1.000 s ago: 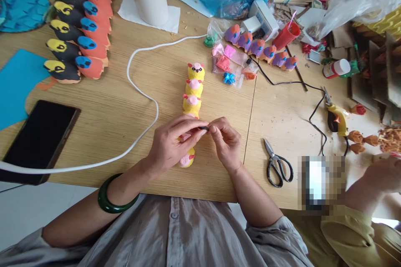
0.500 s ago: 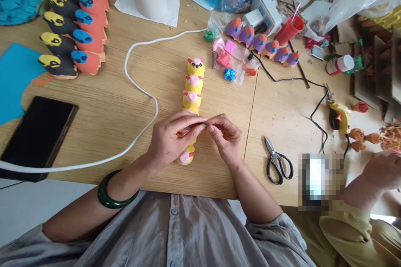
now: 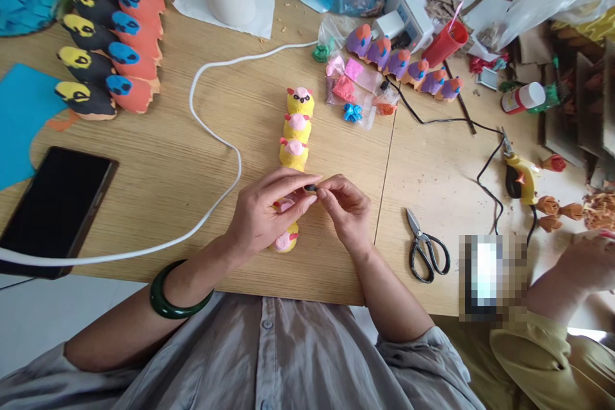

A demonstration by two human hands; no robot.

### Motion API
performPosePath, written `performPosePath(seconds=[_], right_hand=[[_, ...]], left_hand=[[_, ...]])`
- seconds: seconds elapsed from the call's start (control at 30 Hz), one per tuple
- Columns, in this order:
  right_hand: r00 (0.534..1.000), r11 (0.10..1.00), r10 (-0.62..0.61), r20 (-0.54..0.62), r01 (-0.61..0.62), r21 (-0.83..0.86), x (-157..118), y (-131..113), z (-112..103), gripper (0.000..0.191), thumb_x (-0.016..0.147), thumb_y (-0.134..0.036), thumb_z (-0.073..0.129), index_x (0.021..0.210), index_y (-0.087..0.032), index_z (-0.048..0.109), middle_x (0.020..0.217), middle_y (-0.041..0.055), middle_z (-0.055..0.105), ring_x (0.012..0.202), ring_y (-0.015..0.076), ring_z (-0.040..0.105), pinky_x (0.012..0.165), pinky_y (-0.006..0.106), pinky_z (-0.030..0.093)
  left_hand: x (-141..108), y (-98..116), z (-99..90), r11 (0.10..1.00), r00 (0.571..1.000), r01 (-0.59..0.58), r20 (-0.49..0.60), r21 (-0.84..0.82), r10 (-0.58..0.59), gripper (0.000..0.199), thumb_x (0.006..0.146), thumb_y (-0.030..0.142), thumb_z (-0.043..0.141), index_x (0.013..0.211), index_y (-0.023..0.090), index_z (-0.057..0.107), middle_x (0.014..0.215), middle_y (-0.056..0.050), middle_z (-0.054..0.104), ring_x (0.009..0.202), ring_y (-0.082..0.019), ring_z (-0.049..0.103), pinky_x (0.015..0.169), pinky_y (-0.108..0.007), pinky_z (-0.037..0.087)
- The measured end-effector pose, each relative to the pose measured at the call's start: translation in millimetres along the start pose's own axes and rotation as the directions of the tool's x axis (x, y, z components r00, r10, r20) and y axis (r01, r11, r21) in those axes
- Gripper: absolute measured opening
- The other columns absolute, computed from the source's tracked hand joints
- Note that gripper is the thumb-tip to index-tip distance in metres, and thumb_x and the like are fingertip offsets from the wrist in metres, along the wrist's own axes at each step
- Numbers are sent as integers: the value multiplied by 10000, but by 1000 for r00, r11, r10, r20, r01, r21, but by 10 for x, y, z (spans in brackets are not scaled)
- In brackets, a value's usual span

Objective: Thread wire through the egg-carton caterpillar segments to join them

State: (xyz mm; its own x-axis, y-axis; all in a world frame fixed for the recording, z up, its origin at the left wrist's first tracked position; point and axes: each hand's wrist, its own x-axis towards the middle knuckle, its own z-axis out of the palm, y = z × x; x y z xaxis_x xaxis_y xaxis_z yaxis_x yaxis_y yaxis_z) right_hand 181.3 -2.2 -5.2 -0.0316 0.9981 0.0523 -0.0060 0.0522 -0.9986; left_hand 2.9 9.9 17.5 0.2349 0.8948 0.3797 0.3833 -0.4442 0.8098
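Observation:
Between the fingertips of both hands is a small piece of black clay [image 3: 310, 188]. My left hand [image 3: 269, 208] pinches it from the left, its fingers stretched along it. From the right, the thumb and forefinger of my right hand [image 3: 346, 211] close on the same piece. Under my hands lies a row of yellow clay-covered bumps [image 3: 294, 154] with pink patches and red bits. The farthest bump [image 3: 300, 102] also bears black marks like eyes. My left hand hides the middle of the row.
Small bags of coloured clay [image 3: 343, 88] lie beyond my hands, near a purple row of bumps [image 3: 398, 64]. Scissors [image 3: 420, 243] rest to the right, a phone [image 3: 57, 205] to the left. A white cable [image 3: 216, 131] crosses the table. A co-worker's hand [image 3: 589, 262] is far right.
The black clay shows more between my fingertips and looks thicker than before. My left thumb and fingers have parted slightly around it; both hands stay in nearly the same place.

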Motion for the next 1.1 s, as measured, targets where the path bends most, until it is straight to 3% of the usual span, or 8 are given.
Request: performPosePath(seconds=[0.17,0.27,0.4,0.6,0.77,0.9,1.0,1.1], right_hand=[[999,1000,9,-41,-9,-1,0,20,2,275,942,-506,753,864,-243,731,835,3,703,763,152,666,754,328,584],[989,995,46,-143,-33,91,17,66,-2,275,936,-531,753,901,-258,753,784,-11,691,701,149,658,717,332,596],[979,974,120,-168,-83,209,55,121,-5,297,957,-552,714,949,-267,795,796,3,721,708,155,662,708,341,631],[968,975,159,-196,-123,185,89,99,-14,361,781,-577,875,877,-251,751,838,-10,725,656,130,648,647,305,618],[973,990,126,-192,-111,83,105,102,-43,459,934,-621,709,699,-229,667,628,-37,568,585,124,624,598,281,564],[968,982,119,-219,-82,170,129,149,-53,362,867,-573,815,779,-237,712,665,-48,562,556,103,551,562,265,561],[969,970,139,-204,-92,224,147,170,-55,418,905,-585,769,703,-230,683,601,-56,493,510,95,472,531,261,555],[964,970,148,-223,-97,225,163,180,-60,417,841,-618,818,734,-233,696,640,-51,544,522,94,474,543,265,573]], left_hand=[[17,7,-3,997,996,72,-42,-5,-72,128,990,243,697,1022,252,820,983,-21,815,908,-167,774,818,-265,644],[32,0,-18,965,971,208,-81,-158,-223,110,985,293,714,1018,256,812,990,-24,785,763,-140,749,706,-254,647],[51,-50,-36,909,943,285,-82,-305,-323,167,997,331,709,1118,263,802,933,-10,779,646,-116,718,646,-246,623],[72,-173,-42,886,921,319,-110,-337,-374,217,1020,404,678,1117,262,810,821,1,755,651,-136,694,644,-266,618],[10,-275,-39,893,928,247,-175,-376,-330,172,1014,376,709,1096,273,820,800,15,728,606,-113,654,611,-268,598],[-14,-335,-26,901,936,205,-194,-381,-295,153,1006,351,724,1100,302,834,808,18,730,578,-95,644,569,-249,571],[4,-377,-23,886,922,194,-230,-421,-311,149,994,356,736,1072,286,842,786,20,728,549,-89,630,547,-245,563],[18,-401,-33,882,915,220,-224,-417,-335,150,993,378,730,1058,289,833,780,23,723,553,-95,627,568,-257,562]])
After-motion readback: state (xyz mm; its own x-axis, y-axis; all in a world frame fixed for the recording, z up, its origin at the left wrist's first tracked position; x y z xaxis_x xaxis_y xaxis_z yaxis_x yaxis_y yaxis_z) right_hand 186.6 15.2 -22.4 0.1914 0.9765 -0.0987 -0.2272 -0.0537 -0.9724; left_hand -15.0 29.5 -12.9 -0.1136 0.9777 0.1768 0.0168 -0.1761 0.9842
